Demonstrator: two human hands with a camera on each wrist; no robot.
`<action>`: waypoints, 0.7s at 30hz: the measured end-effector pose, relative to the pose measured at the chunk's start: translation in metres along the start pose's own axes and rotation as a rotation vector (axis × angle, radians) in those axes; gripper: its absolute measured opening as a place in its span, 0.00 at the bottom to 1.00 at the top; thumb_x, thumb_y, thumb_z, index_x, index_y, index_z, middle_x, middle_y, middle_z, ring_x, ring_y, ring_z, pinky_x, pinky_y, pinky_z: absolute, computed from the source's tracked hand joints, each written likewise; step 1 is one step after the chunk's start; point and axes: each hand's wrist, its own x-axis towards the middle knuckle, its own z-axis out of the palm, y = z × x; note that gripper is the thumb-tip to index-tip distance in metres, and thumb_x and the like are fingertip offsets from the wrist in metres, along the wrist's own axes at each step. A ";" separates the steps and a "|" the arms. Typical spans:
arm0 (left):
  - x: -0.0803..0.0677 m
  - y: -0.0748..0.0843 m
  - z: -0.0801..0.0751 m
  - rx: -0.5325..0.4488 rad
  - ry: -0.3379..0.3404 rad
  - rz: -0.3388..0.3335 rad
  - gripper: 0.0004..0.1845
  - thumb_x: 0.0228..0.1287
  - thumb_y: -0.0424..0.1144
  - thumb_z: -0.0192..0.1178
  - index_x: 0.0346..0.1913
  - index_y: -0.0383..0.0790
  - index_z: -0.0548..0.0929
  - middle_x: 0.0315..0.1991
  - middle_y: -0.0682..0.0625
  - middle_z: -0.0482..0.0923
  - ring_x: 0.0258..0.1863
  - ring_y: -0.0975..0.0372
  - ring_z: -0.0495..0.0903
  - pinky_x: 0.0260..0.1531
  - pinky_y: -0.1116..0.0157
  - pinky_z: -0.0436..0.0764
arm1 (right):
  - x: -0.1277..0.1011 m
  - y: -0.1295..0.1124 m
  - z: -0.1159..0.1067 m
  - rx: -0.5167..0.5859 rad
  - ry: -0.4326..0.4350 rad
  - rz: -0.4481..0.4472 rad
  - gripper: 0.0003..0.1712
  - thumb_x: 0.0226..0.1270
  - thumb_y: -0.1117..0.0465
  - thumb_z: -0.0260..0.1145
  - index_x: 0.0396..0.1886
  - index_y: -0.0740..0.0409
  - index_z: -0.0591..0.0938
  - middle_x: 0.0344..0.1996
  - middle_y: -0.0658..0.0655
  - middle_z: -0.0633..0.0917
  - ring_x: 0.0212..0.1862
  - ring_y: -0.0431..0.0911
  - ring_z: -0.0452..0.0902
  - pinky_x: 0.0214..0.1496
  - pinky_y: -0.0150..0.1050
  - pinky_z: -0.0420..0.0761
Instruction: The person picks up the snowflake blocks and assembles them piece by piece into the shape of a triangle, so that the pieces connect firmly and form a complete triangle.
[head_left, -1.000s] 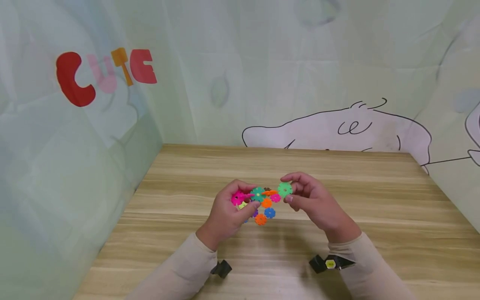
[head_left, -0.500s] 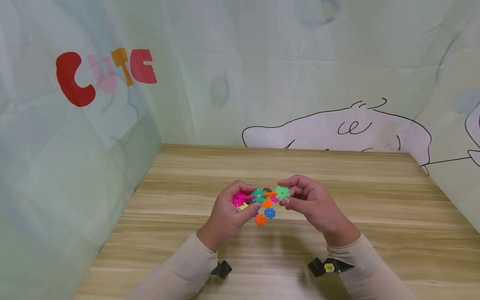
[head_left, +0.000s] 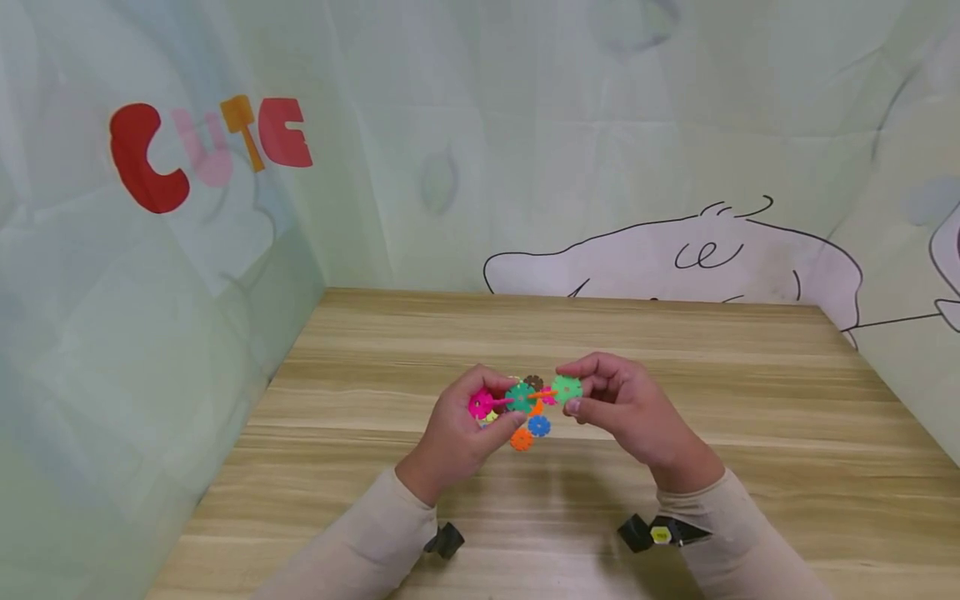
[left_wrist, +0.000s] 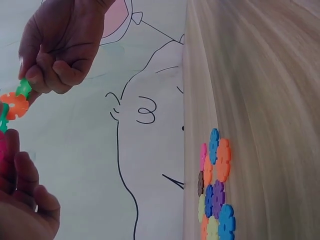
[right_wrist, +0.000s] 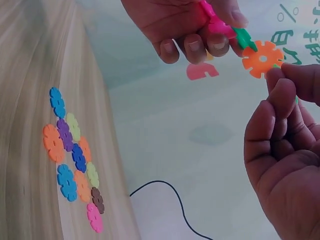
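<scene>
Two hands hold five visible notched discs, and eleven loose discs lie on one wooden table.

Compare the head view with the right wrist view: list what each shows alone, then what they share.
Only the head view: the red letter C on the wall, the left sleeve, the right sleeve and the black device at the right wrist.

Only the right wrist view: green printed characters and the broad face of the orange disc between the hands, which the head view shows edge-on.

Both: the left hand holding the teal disc, the right hand, the brown disc and the table.
</scene>
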 end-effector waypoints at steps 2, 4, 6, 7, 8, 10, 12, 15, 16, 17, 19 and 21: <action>-0.001 0.001 0.000 0.006 -0.006 -0.003 0.16 0.66 0.27 0.69 0.53 0.31 0.77 0.49 0.39 0.82 0.44 0.62 0.84 0.46 0.59 0.90 | 0.000 0.000 0.001 -0.005 0.001 -0.012 0.18 0.68 0.76 0.67 0.57 0.76 0.80 0.32 0.51 0.87 0.33 0.41 0.83 0.38 0.33 0.87; -0.001 0.002 0.000 0.010 -0.007 -0.007 0.16 0.66 0.27 0.69 0.53 0.31 0.77 0.49 0.39 0.82 0.44 0.62 0.84 0.45 0.58 0.90 | 0.000 -0.001 0.003 -0.001 0.006 -0.022 0.18 0.68 0.77 0.67 0.56 0.76 0.79 0.32 0.51 0.87 0.34 0.41 0.84 0.39 0.33 0.87; -0.001 0.003 0.000 0.016 -0.002 -0.013 0.17 0.66 0.27 0.69 0.54 0.31 0.78 0.50 0.40 0.82 0.45 0.60 0.84 0.45 0.58 0.90 | -0.001 -0.002 0.004 0.008 0.013 -0.026 0.18 0.68 0.77 0.67 0.57 0.76 0.79 0.32 0.51 0.87 0.34 0.41 0.84 0.40 0.33 0.88; -0.001 0.004 0.000 0.022 0.006 -0.015 0.17 0.66 0.27 0.69 0.55 0.32 0.78 0.50 0.40 0.82 0.45 0.59 0.84 0.45 0.58 0.90 | -0.001 -0.002 0.006 0.012 0.018 -0.025 0.18 0.68 0.77 0.67 0.57 0.76 0.79 0.33 0.51 0.87 0.34 0.41 0.84 0.40 0.33 0.88; -0.001 0.004 -0.001 0.028 0.016 -0.017 0.17 0.66 0.28 0.69 0.55 0.32 0.78 0.50 0.41 0.82 0.46 0.58 0.84 0.45 0.57 0.90 | -0.001 -0.002 0.007 0.013 0.025 -0.023 0.18 0.68 0.77 0.67 0.57 0.75 0.79 0.33 0.51 0.87 0.34 0.41 0.84 0.41 0.34 0.88; -0.001 0.003 -0.002 0.036 0.039 -0.021 0.18 0.66 0.28 0.69 0.56 0.34 0.78 0.49 0.42 0.81 0.46 0.57 0.83 0.44 0.58 0.90 | -0.001 -0.002 0.010 0.015 0.037 -0.016 0.19 0.69 0.76 0.68 0.58 0.74 0.78 0.33 0.50 0.87 0.34 0.42 0.84 0.41 0.34 0.89; 0.000 0.003 -0.002 0.052 0.068 -0.020 0.19 0.66 0.29 0.68 0.58 0.35 0.78 0.47 0.43 0.80 0.46 0.57 0.83 0.42 0.61 0.90 | 0.000 -0.001 0.012 0.019 0.053 -0.015 0.20 0.69 0.76 0.68 0.58 0.74 0.78 0.33 0.50 0.86 0.35 0.42 0.84 0.41 0.34 0.89; 0.001 0.002 -0.002 0.070 0.126 -0.020 0.19 0.68 0.30 0.65 0.59 0.35 0.77 0.45 0.42 0.79 0.41 0.57 0.82 0.38 0.65 0.88 | 0.000 0.000 0.015 0.029 0.073 -0.015 0.20 0.69 0.77 0.68 0.59 0.74 0.77 0.33 0.48 0.86 0.35 0.42 0.84 0.42 0.35 0.89; 0.001 0.002 -0.003 0.075 0.148 -0.023 0.18 0.69 0.30 0.63 0.60 0.35 0.76 0.45 0.43 0.78 0.39 0.57 0.82 0.36 0.66 0.87 | 0.001 0.001 0.016 0.030 0.076 -0.016 0.21 0.69 0.76 0.68 0.59 0.73 0.77 0.34 0.48 0.86 0.35 0.42 0.84 0.42 0.35 0.89; 0.002 0.002 -0.003 0.074 0.168 -0.025 0.18 0.70 0.30 0.62 0.60 0.35 0.75 0.45 0.42 0.78 0.37 0.56 0.81 0.35 0.67 0.86 | 0.001 0.001 0.017 0.029 0.077 -0.015 0.21 0.69 0.76 0.68 0.60 0.73 0.77 0.34 0.48 0.86 0.36 0.42 0.84 0.43 0.35 0.89; 0.003 0.002 -0.003 0.072 0.208 -0.036 0.17 0.72 0.31 0.60 0.61 0.36 0.73 0.45 0.43 0.78 0.34 0.55 0.80 0.32 0.67 0.86 | 0.001 0.002 0.019 0.022 0.074 -0.005 0.21 0.70 0.75 0.68 0.61 0.71 0.77 0.34 0.49 0.87 0.36 0.42 0.84 0.44 0.36 0.90; 0.004 0.002 -0.004 0.054 0.245 -0.042 0.18 0.74 0.30 0.59 0.62 0.38 0.71 0.44 0.44 0.79 0.32 0.55 0.79 0.29 0.68 0.84 | 0.001 0.003 0.020 0.017 0.061 0.005 0.21 0.70 0.75 0.67 0.61 0.70 0.77 0.35 0.51 0.87 0.36 0.42 0.85 0.44 0.37 0.90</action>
